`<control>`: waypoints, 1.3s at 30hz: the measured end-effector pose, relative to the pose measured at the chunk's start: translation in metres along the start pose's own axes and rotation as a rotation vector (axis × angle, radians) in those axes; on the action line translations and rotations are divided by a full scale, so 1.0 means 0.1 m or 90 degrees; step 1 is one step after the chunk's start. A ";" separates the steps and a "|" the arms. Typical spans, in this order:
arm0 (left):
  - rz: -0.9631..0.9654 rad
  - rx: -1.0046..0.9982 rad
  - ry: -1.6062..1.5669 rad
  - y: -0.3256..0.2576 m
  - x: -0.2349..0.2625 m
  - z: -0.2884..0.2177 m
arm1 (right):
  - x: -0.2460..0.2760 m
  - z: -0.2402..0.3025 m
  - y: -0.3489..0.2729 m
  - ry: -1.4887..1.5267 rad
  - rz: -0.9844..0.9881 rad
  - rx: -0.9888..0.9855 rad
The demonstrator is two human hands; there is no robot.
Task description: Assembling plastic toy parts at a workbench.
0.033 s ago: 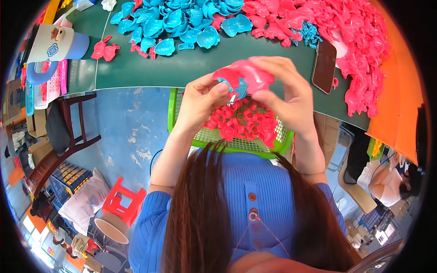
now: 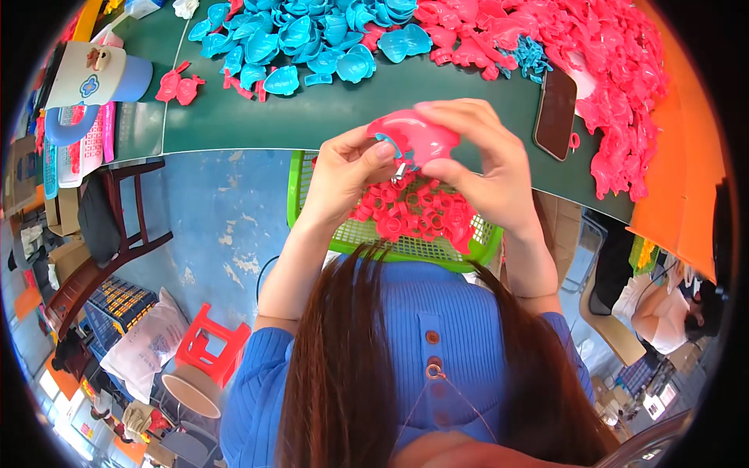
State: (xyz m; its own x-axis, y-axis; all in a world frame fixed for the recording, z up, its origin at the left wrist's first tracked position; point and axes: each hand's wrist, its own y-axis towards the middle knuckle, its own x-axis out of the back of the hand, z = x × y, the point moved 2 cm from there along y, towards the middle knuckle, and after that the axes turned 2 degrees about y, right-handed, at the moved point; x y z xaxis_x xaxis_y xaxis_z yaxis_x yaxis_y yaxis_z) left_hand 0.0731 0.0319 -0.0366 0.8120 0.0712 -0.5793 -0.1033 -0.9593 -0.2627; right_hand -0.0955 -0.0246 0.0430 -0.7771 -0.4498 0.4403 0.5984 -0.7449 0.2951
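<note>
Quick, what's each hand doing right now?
Left hand: closed, holding the left end of a pink plastic piece with a blue part showing.
Right hand: closed, holding the same piece's right end.

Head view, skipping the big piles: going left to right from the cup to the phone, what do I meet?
White-and-blue cup, loose pink pieces, left hand, glossy pink piece held between both hands, right hand, dark-screened phone.

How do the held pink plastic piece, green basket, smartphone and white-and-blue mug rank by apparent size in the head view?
1. Green basket
2. White-and-blue mug
3. Smartphone and pink plastic piece: too alike to rank; the piece is partly covered.
</note>
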 end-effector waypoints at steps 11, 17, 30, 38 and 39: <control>0.022 0.048 0.020 0.04 -0.03 -0.02 | -0.05 -0.13 -0.03 0.032 0.005 -0.065; 0.000 0.054 0.023 0.03 -0.04 -0.02 | -0.06 -0.12 -0.03 0.040 -0.011 -0.053; -0.003 0.080 0.030 0.04 0.01 -0.01 | -0.13 -0.18 -0.03 0.053 0.019 -0.086; 0.022 0.100 -0.070 0.10 -0.01 0.03 | -0.13 -0.24 -0.02 0.098 0.025 -0.076; 0.016 0.098 -0.098 0.09 -0.04 -0.01 | -0.13 -0.23 -0.01 0.117 0.028 -0.067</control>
State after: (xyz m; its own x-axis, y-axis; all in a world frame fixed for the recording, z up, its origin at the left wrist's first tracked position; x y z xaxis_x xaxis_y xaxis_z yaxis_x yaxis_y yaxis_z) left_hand 0.0693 0.0223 -0.0358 0.7126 0.1004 -0.6944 -0.2177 -0.9092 -0.3548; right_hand -0.0908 -0.0291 0.0174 -0.7789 -0.5580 0.2861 0.6163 -0.7655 0.1849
